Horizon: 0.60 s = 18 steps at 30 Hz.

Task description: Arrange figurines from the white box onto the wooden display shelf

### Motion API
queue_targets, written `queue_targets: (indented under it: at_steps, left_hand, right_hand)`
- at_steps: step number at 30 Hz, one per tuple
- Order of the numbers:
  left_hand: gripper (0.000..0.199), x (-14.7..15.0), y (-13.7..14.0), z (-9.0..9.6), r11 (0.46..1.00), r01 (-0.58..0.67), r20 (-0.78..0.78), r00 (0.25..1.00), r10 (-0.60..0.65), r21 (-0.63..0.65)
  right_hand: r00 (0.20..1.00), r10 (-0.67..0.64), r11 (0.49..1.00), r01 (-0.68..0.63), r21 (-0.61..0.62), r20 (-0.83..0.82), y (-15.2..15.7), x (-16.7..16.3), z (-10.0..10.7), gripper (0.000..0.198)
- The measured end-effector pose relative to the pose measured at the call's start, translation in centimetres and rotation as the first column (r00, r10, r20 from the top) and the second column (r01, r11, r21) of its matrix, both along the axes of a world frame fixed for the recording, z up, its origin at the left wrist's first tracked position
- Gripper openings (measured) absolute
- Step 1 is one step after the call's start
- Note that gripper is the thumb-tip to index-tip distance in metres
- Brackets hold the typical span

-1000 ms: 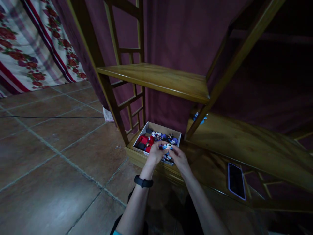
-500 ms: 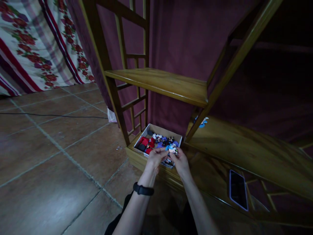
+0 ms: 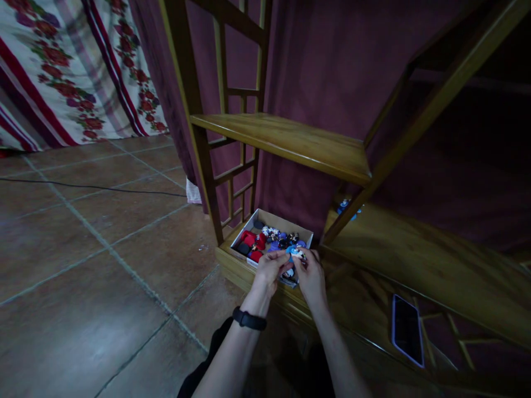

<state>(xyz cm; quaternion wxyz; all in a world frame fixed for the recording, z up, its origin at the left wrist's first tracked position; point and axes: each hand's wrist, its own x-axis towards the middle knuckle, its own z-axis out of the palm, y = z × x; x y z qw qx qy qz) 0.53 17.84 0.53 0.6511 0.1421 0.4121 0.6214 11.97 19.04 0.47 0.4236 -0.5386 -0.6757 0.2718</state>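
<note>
Both my hands meet over the front right of a shallow cardboard box [image 3: 286, 221]. Between their fingertips is a small blue and white figurine [image 3: 296, 252]. My left hand [image 3: 270, 270], with a black band on its wrist, grips the figurine's left side with closed fingers. On its right side, my right hand [image 3: 312, 275] pinches it. Several small figurines lie inside the box, among them a red one [image 3: 250, 239] at the left and dark, white and purple ones behind my fingers. My hands hide the box's front right part.
The box rests on the low ledge of a wooden shelf unit [image 3: 282, 141], beneath a shelf board. Another blue figurine [image 3: 345, 208] stands behind the slanted post at the right. A phone-like dark slab [image 3: 407, 330] lies further right. A black cable [image 3: 91, 187] crosses the tiled floor.
The view has shifted a little, so the shelf and box appear further right. The blue and white figurine stays in both hands and appears slightly turned.
</note>
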Motion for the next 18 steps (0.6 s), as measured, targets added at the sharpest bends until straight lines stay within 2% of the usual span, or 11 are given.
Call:
queue_targets:
  at_steps: [7, 18]
  left_hand:
    - [0.024, 0.2, -0.3, -0.3, 0.996, -0.084, 0.034, 0.996, 0.084, -0.002]
    - [0.030, 1.0, -0.3, -1.4, 0.981, -0.187, -0.041, 0.981, 0.188, 0.043]
  right_hand:
    - [0.998, 0.009, 0.999, -0.011, 0.036, 0.060, 0.3, -0.2, -0.1, 0.028]
    - [0.991, 0.022, 0.997, -0.031, -0.071, -0.133, 1.2, -0.6, -1.8, 0.029]
